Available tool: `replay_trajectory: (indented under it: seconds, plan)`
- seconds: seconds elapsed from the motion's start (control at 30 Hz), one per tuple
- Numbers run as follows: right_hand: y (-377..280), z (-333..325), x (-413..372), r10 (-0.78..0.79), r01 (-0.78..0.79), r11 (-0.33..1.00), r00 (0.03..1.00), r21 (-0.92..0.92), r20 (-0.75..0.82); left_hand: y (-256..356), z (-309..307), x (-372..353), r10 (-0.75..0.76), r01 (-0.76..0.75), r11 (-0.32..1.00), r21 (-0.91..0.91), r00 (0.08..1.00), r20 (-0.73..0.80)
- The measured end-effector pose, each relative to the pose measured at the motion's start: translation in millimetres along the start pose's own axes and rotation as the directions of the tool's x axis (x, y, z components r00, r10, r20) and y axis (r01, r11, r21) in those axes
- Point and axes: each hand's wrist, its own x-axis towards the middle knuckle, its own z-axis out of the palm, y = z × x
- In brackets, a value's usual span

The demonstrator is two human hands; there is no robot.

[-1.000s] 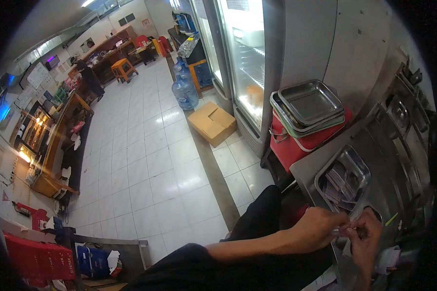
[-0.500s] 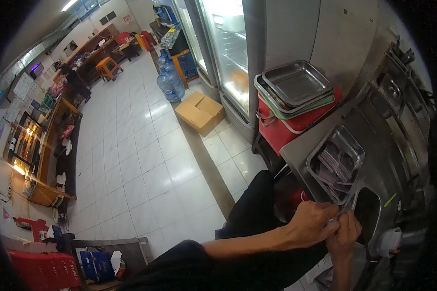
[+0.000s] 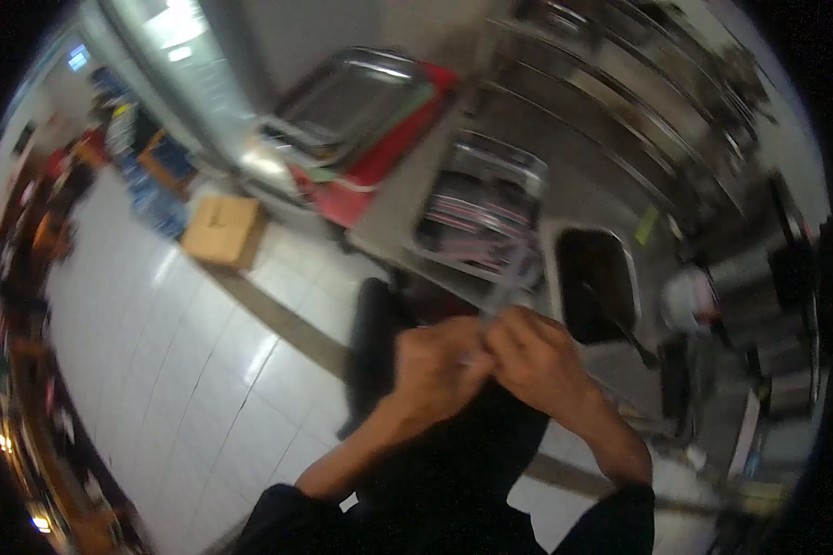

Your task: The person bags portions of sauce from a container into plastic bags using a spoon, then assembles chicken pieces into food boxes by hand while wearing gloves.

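Observation:
My left hand (image 3: 440,368) and my right hand (image 3: 535,361) meet at the lower middle, fingers closed together on a thin, clear plastic piece (image 3: 504,294) that sticks up between them. It looks like a bag or strip, but blur hides its exact form. Just beyond my hands, a metal tray (image 3: 539,171) on the steel counter holds several flat pinkish-purple strips (image 3: 472,215). To the right of that tray is a dark rectangular basin (image 3: 594,282) with a long utensil (image 3: 625,324) leaning out of it.
Stacked metal trays (image 3: 352,97) rest on a red box (image 3: 347,199) at the upper left. A cardboard box (image 3: 222,231) and blue water bottles (image 3: 153,199) stand on the tiled floor. Wire racks (image 3: 583,120) line the back. A white container (image 3: 690,298) is at the right.
The view has swung right and the frame is now blurred, so the counter and trays appear further left. Both hands remain together on the plastic, now nearer the middle of view.

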Motion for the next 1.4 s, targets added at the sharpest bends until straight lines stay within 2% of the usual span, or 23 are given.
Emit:
replay_trajectory:
  seconds: [0.07, 0.1, 0.13, 0.17, 0.27, 0.4, 0.47, 0.5, 0.57, 0.63, 0.67, 0.73, 0.77, 0.8, 0.9, 0.93, 1.0, 1.03, 1.07, 1.13, 1.17, 1.3, 1.4]
  plan:
    - [0, 22, 1, -0.001, 0.004, 1.000, 0.979, 0.017, -0.202, 5, 4, -2, -0.080, 0.089, 0.989, 0.118, 0.993, -0.084]
    - [-2, 31, 0, 0.024, -0.005, 0.998, 0.954, 0.066, -0.299, 0, 8, -4, -0.052, 0.063, 0.994, 0.087, 0.991, -0.120]
    - [-6, 40, -4, 0.055, -0.039, 0.997, 0.954, 0.060, -0.293, -4, 12, -5, -0.025, 0.037, 0.997, 0.067, 0.985, -0.170]
    - [-8, 49, -6, 0.134, -0.090, 0.986, 0.932, 0.141, -0.338, 2, 13, -5, -0.163, 0.189, 0.973, 0.130, 0.968, -0.190]
    - [-8, 54, -13, 0.255, -0.165, 0.955, 0.878, 0.245, -0.405, 7, 24, -3, -0.282, 0.306, 0.946, 0.111, 0.940, -0.191]
    - [-6, 52, -19, 0.266, -0.192, 0.955, 0.892, 0.227, -0.366, -1, 18, -3, -0.257, 0.260, 0.949, 0.181, 0.966, -0.040]
    - [-7, 47, -24, 0.253, -0.196, 0.963, 0.891, 0.182, -0.378, -5, 14, -4, -0.192, 0.165, 0.897, 0.410, 0.981, 0.026]
    - [-8, 40, -27, 0.315, -0.246, 0.946, 0.851, 0.210, -0.420, -4, 12, -4, -0.190, 0.162, 0.899, 0.406, 0.981, 0.029]
    - [-9, 36, -29, 0.373, -0.293, 0.926, 0.804, 0.237, -0.464, 3, 5, -2, -0.096, 0.064, 0.791, 0.608, 0.995, 0.019]
    - [-13, 37, -27, 0.318, -0.160, 0.942, 0.704, 0.294, -0.635, 16, 1, -1, -0.092, 0.054, 0.801, 0.596, 0.995, 0.035]
    - [-14, 35, -26, 0.317, -0.158, 0.942, 0.702, 0.295, -0.638, 23, -1, 1, -0.086, 0.041, 0.811, 0.583, 0.995, 0.049]
    - [-17, 23, -25, 0.337, -0.193, 0.920, 0.834, 0.340, -0.437, 39, -3, 4, -0.071, 0.015, 0.802, 0.597, 0.995, 0.069]
    - [-14, 20, -24, 0.290, -0.204, 0.948, 0.868, 0.243, -0.403, 43, -3, 3, -0.059, -0.007, 0.795, 0.607, 0.994, 0.089]
    - [-15, 17, -25, 0.295, -0.210, 0.947, 0.867, 0.241, -0.401, 43, -3, 1, -0.060, -0.009, 0.798, 0.603, 0.994, 0.093]
    - [-17, 10, -31, 0.565, -0.315, 0.733, 0.776, 0.603, -0.281, 47, -5, -9, 0.076, -0.261, 0.812, 0.522, 0.934, 0.348]
    - [-15, 5, -34, 0.564, -0.315, 0.736, 0.775, 0.599, -0.285, 45, -7, -10, 0.082, -0.264, 0.813, 0.519, 0.934, 0.347]
    - [-10, -6, -41, 0.712, -0.269, 0.415, 0.691, 0.869, -0.126, 37, -12, -10, 0.005, 0.015, 0.948, 0.319, 0.998, -0.064]
    - [-7, -8, -47, 0.729, -0.186, 0.248, 0.682, 0.951, -0.056, 42, -17, -8, -0.479, 0.471, 0.878, -0.084, 0.861, -0.169]
    - [-6, -10, -50, 0.735, -0.185, 0.251, 0.676, 0.950, -0.062, 51, -19, 8, -0.550, 0.487, 0.793, -0.364, 0.831, -0.085]
    - [-7, -16, -55, 0.695, -0.146, 0.173, 0.719, 0.974, -0.015, 41, -17, 6, -0.498, 0.495, 0.719, -0.488, 0.857, 0.134]
    - [-8, -21, -54, 0.696, -0.131, 0.120, 0.718, 0.984, 0.011, 39, -23, 6, -0.501, 0.561, 0.783, -0.270, 0.825, 0.262]
    - [-5, -23, -66, 0.689, -0.241, 0.271, 0.725, 0.932, -0.013, 44, -20, 6, -0.497, 0.517, 0.808, -0.282, 0.856, 0.145]
    - [-10, -33, -67, 0.747, -0.355, 0.395, 0.661, 0.847, -0.071, 40, -24, -15, -0.150, 0.191, 0.963, 0.191, 0.966, -0.211]
